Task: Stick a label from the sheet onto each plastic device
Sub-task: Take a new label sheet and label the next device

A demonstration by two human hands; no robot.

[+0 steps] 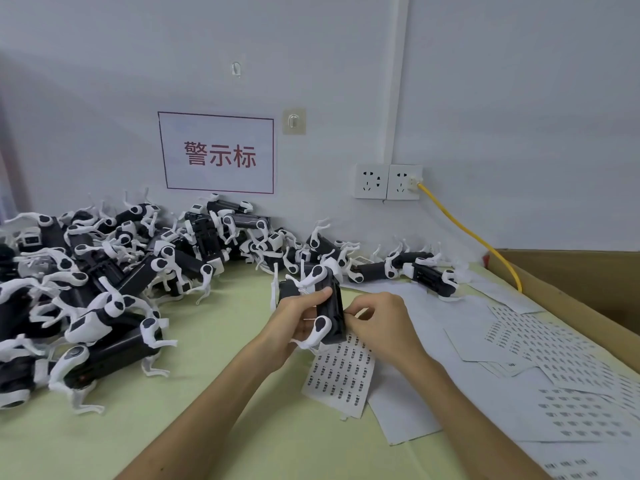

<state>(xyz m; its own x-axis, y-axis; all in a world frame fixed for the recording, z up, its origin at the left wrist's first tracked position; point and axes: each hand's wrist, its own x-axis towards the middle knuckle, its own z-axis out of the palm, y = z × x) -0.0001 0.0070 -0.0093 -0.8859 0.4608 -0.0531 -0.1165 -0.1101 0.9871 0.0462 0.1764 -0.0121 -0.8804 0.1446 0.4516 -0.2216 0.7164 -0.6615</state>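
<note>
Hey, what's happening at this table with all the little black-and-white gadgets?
A person is labelling plastic devices by hand. The left hand grips one black-and-white device above the table, while the right hand pinches at its side; whether a label is being pressed on there is too small to tell. A label sheet lies just beneath the hands, more sheets spread to the right, and a big pile of devices waits on the left.

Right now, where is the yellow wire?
In the head view it is on the right: the yellow wire runs from the right-hand wall socket down along the wall to the left side of the cardboard box.
</note>
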